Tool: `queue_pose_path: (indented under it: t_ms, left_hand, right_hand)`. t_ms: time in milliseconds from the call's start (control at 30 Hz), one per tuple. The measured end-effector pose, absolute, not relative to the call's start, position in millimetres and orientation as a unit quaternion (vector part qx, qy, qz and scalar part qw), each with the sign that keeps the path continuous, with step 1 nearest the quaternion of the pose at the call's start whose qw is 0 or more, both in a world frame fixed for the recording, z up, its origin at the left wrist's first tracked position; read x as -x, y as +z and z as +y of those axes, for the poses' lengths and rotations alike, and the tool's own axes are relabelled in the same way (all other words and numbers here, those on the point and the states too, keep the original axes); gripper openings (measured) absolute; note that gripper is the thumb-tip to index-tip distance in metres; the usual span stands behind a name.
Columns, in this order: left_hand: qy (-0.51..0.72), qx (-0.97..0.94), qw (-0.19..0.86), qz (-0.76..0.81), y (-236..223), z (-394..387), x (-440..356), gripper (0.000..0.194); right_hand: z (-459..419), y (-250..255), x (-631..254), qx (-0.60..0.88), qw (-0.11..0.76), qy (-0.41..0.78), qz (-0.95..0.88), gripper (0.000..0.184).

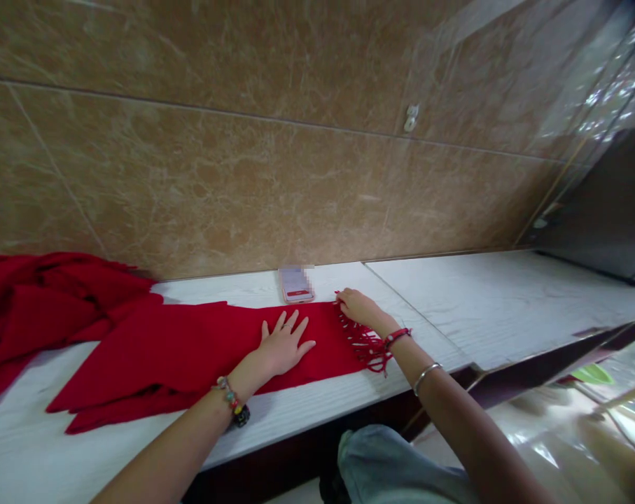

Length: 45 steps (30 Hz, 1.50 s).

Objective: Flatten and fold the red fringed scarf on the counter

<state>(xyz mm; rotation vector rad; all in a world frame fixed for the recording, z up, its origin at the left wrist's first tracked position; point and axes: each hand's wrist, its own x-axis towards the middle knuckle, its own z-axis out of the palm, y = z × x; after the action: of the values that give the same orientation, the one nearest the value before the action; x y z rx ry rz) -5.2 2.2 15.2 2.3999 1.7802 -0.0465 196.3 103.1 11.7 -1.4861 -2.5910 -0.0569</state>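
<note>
Red pile [59, 301] at left cut off. Fringed red cloth [206, 353] lies under left hand [285, 346], fingers wide; right hand [360, 309] at its far-right corner, grip cannot be told.

A phone [297, 285] rested near the back edge of the white desk [506, 301], a red band across its partly pixelated screen. A seam crossed the desk's pale, wood-grained top. Behind rose a brown, marbled tile wall [217, 182] with a small white fitting [412, 117] at a joint line. A dark, boxy object [601, 203] stood at the far right; below, a green item [595, 374], too blurred to identify, showed beyond the desk's front edge.
</note>
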Motion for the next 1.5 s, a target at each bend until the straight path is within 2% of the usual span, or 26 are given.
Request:
queue_pose_path:
  t_ms: [233, 367, 467, 567, 800, 867, 1033, 1233, 1400, 1500]
  left_hand:
    - [-0.015, -0.797, 0.084, 0.598, 8.3, 1.8, 11.6, 0.062]
    - [-0.019, -0.794, 0.084, 0.602, 9.3, 2.0, 9.9, 0.062]
    - [-0.021, -0.79, 0.082, 0.607, 10.2, 1.3, 8.2, 0.061]
    - [-0.019, -0.79, 0.08, 0.608, 9.8, 0.4, 7.5, 0.06]
    - [-0.008, -0.782, 0.059, 0.62, 5.2, -0.2, 6.0, 0.057]
    - [-0.005, -0.78, 0.06, 0.622, 6.1, -0.5, 4.7, 0.056]
    - [-0.006, -0.776, 0.063, 0.628, 9.4, -1.5, 3.2, 0.055]
    - [0.004, -0.783, 0.055, 0.62, 5.2, -1.6, 5.6, 0.055]
    - [0.018, -0.784, 0.057, 0.618, 1.9, -1.7, 6.4, 0.055]
    - [0.025, -0.785, 0.058, 0.616, 1.9, -1.9, 6.0, 0.054]
  right_hand:
    - [109.5, 12.3, -236.0, 0.565, 0.088, -0.052, -0.819, 0.025]
    - [99.0, 21.5, -213.7, 0.459, 0.108, -0.034, -0.881, 0.027]
    - [91.8, 20.6, -197.4, 0.399, 0.069, -0.019, -0.914, 0.024]
    - [92.6, 16.0, -204.7, 0.433, 0.039, -0.029, -0.9, 0.021]
    - [99.4, 19.6, -256.4, 0.539, 0.027, -0.068, -0.839, 0.025]
    - [95.1, 22.9, -250.5, 0.51, 0.047, -0.065, -0.856, 0.023]
    - [84.9, 19.4, -210.4, 0.331, 0.107, -0.004, -0.938, 0.024]
    - [96.0, 10.9, -236.3, 0.396, 0.076, -0.012, -0.915, 0.023]
    - [100.2, 12.7, -278.6, 0.46, 0.088, -0.041, -0.883, 0.023]
    - [92.6, 20.4, -267.5, 0.43, 0.138, -0.04, -0.891, 0.024]
